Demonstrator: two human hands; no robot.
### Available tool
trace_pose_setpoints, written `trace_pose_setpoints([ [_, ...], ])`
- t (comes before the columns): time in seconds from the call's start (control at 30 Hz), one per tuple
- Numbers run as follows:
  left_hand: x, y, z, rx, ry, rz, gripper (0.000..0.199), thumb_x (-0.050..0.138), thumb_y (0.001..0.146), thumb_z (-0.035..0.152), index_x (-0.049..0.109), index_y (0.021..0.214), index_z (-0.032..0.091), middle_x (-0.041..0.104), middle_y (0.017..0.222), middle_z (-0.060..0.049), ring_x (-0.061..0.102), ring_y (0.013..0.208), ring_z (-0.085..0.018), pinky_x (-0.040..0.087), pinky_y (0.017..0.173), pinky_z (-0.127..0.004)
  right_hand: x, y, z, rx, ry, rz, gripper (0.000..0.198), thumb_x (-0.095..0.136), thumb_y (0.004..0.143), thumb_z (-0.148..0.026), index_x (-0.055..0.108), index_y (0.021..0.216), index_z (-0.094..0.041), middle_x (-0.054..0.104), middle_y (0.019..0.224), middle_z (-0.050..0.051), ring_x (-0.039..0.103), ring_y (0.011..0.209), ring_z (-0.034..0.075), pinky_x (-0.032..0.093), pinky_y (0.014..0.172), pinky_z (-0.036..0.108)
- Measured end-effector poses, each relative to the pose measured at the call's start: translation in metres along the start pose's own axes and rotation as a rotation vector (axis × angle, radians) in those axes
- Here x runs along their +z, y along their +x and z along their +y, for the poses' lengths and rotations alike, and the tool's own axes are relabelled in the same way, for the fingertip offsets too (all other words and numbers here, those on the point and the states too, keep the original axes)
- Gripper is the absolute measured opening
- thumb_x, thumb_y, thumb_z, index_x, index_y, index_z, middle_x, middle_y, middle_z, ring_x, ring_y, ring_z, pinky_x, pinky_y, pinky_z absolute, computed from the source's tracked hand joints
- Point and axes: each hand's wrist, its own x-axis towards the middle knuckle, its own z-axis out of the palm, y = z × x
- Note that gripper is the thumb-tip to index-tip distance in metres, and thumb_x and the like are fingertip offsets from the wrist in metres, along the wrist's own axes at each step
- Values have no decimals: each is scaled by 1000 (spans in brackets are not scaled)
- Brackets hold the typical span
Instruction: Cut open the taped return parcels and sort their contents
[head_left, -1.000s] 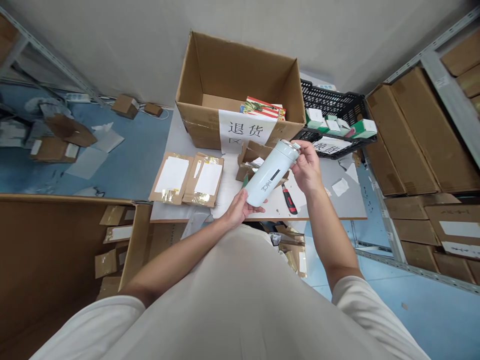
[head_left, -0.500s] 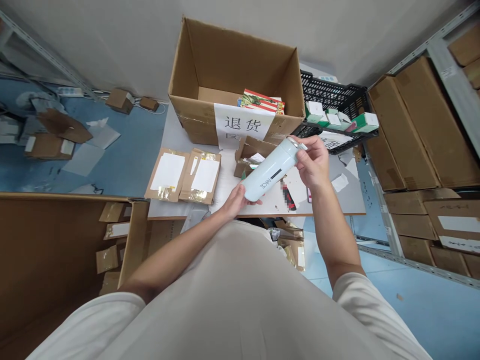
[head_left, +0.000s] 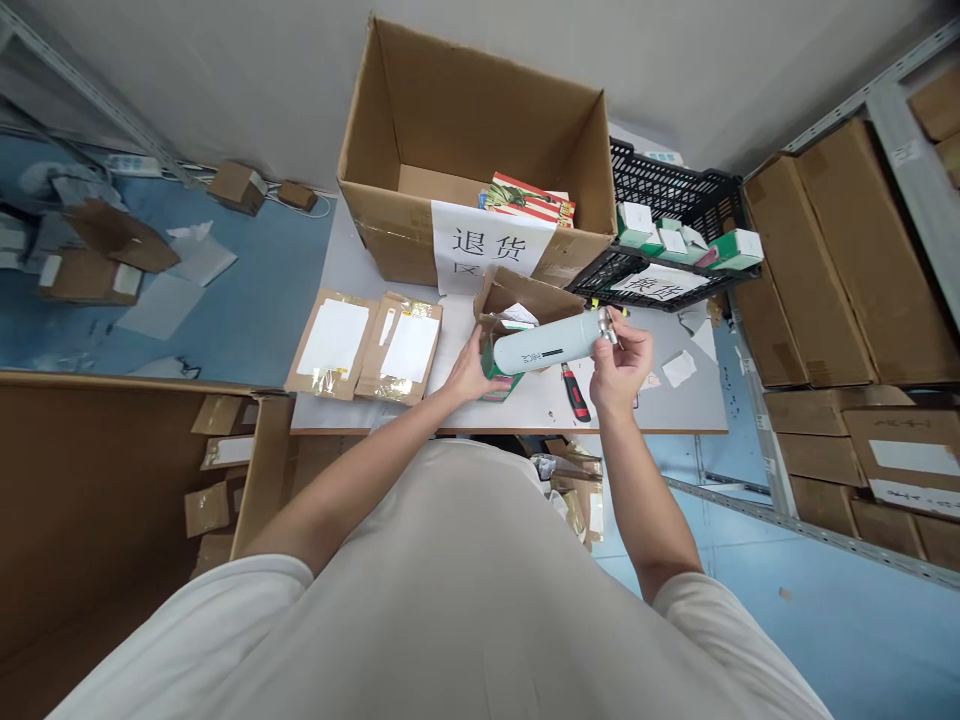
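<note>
A pale blue thermos bottle (head_left: 551, 343) lies nearly level over the table. My right hand (head_left: 622, 362) grips it by its silver cap end, with thumb and fingers pinched together. My left hand (head_left: 469, 370) is closed around a small green box (head_left: 501, 386), partly hidden behind the bottle and fingers. The bottle's base is at the mouth of this box; how deep it sits inside cannot be made out. Just behind stands a small open carton (head_left: 529, 290) with papers in it. A red and black utility knife (head_left: 575, 392) lies on the table below the bottle.
A large open cardboard box (head_left: 397, 225) with a paper sign stands at the back. Beside it is a black crate (head_left: 675, 180) holding green-white boxes. Two taped parcels (head_left: 330, 345) lie at left. Shelving with cartons (head_left: 832, 260) borders the right; a big carton (head_left: 270, 450) stands lower left.
The bottle has swung from a steep slant to nearly level, its cap end lower. My left hand has left the bottle's base and now holds the green box around it.
</note>
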Motion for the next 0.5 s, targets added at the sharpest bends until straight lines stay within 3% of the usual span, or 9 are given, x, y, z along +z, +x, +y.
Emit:
trace_pose_setpoints([
  [0.13,3,11,-3,45,-31,-23,117,90,38,39,35,140,19,50,131,-17,44,127,-40,31,107,-56,-3,-6,10,18,7,-14,28,69,77,-46,55,93,-28,64,116,5,57,121,24,42,103,50],
  [0.37,-1,-4,-7,56,101,-88,95,87,47,42,45,128,15,49,123,-14,47,120,-34,38,102,-49,-11,-10,9,30,0,17,27,71,77,-38,55,96,-28,63,119,5,54,124,22,38,107,49],
  [0.5,2,-15,-8,92,137,-110,88,85,52,43,45,126,15,48,121,-13,47,118,-32,39,101,-47,-1,-27,6,19,-100,-168,30,71,76,-41,57,99,-28,58,127,9,51,127,26,41,105,51],
])
